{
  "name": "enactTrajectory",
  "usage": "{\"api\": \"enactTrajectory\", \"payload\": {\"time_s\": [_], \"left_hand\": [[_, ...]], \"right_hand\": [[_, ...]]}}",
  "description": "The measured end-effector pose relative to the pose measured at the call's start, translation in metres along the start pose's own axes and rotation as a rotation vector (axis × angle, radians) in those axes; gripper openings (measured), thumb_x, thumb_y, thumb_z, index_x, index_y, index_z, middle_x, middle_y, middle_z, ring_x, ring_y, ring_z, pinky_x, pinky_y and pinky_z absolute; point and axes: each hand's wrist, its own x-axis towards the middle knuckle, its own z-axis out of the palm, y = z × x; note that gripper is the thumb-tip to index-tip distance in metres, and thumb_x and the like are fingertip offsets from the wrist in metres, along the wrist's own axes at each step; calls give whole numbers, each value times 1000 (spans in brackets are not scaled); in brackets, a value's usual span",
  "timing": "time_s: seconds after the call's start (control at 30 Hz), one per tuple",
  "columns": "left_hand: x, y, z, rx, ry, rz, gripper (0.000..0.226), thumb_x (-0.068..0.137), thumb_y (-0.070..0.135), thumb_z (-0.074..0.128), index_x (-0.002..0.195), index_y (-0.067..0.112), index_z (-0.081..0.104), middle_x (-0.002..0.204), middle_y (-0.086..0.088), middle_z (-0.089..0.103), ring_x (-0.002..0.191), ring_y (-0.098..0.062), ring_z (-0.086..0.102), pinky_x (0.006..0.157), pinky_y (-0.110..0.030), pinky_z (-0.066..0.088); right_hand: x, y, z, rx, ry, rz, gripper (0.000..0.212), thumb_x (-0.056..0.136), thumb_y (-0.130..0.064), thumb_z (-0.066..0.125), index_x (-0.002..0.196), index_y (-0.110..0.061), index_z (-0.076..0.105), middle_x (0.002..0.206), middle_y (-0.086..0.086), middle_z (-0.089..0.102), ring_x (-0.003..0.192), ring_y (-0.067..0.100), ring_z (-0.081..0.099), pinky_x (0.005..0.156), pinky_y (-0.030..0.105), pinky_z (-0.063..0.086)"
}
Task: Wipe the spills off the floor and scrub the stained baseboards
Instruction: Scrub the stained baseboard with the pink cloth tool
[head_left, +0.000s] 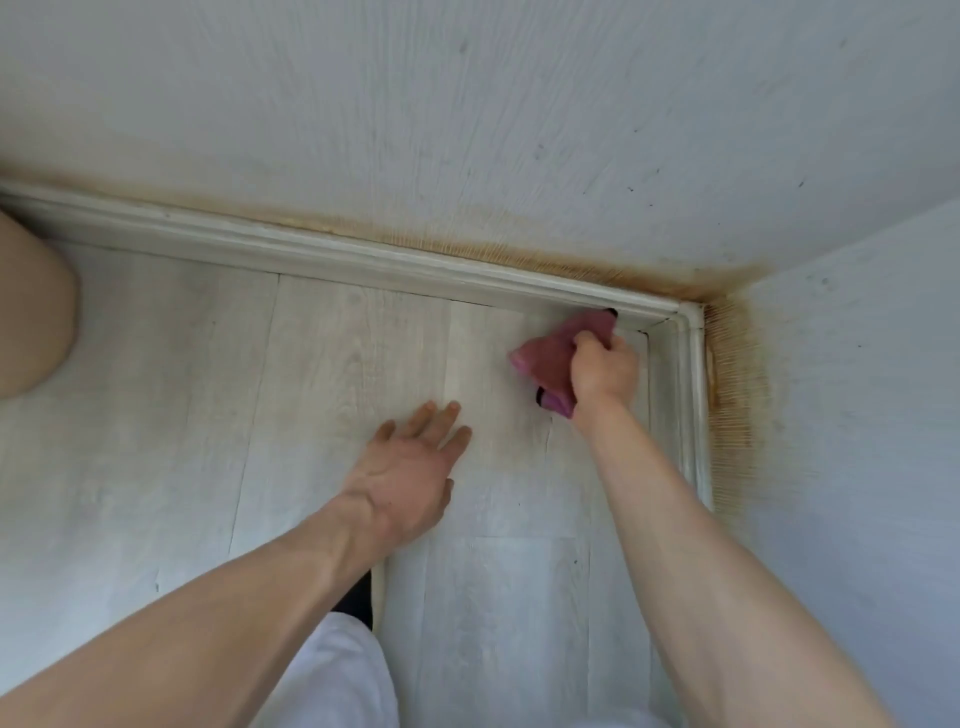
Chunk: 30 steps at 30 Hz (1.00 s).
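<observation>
One pink cloth (550, 358) is bunched in the clenched right hand (605, 371), pressed against the far baseboard (311, 249) near the corner, at about two o'clock from the left hand (410, 467). The left hand is released, flat on the pale plank floor (182, 415), fingers spread. Two white baseboards meet at the corner; the second baseboard (693, 395) runs along the right wall. One brownish stain band (732, 374) follows both walls just above them.
</observation>
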Motion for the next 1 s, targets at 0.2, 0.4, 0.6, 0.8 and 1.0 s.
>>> {"api": "enactTrajectory", "payload": {"time_s": [0.2, 0.4, 0.6, 0.8, 1.0], "left_hand": [[-21, -35, 8, -222, 296, -75, 54, 107, 31, 41, 160, 30, 32, 171, 8, 19, 157, -20, 20, 124, -38, 22], [-41, -64, 15, -283, 598, -147, 45, 91, 27, 48, 130, 22, 68, 123, 5, 71, 106, -26, 66, 83, -40, 58], [-55, -69, 19, -343, 670, -249, 42, 90, 26, 49, 127, 22, 69, 115, 6, 71, 99, -25, 63, 81, -40, 56], [-69, -79, 21, -448, 693, -331, 37, 96, 20, 57, 131, 23, 66, 123, 7, 68, 111, -24, 58, 91, -39, 52], [-95, -110, 35, -568, 777, -484, 37, 99, 20, 53, 134, 22, 63, 126, 7, 66, 111, -22, 57, 89, -37, 52]], "right_hand": [[2, 18, 15, -622, 26, -495, 14, 96, -15, 58, 90, -6, 66, 119, 11, 61, 93, 31, 62, 67, 26, 32], [-52, 14, 95, -788, -62, -819, 17, 94, -3, 55, 100, -9, 70, 111, 9, 61, 86, 30, 58, 60, 33, 38], [-82, -5, 128, -1049, -343, -1216, 38, 81, 5, 68, 118, -5, 65, 120, 14, 59, 87, 34, 63, 59, 37, 45], [-64, 3, 92, -1197, -231, -976, 44, 96, -1, 50, 139, -11, 48, 144, 11, 42, 111, 31, 56, 63, 37, 41], [-118, -3, 157, -1109, -287, -1019, 43, 97, -6, 48, 140, 0, 46, 145, 18, 39, 121, 31, 52, 89, 38, 48]]}}
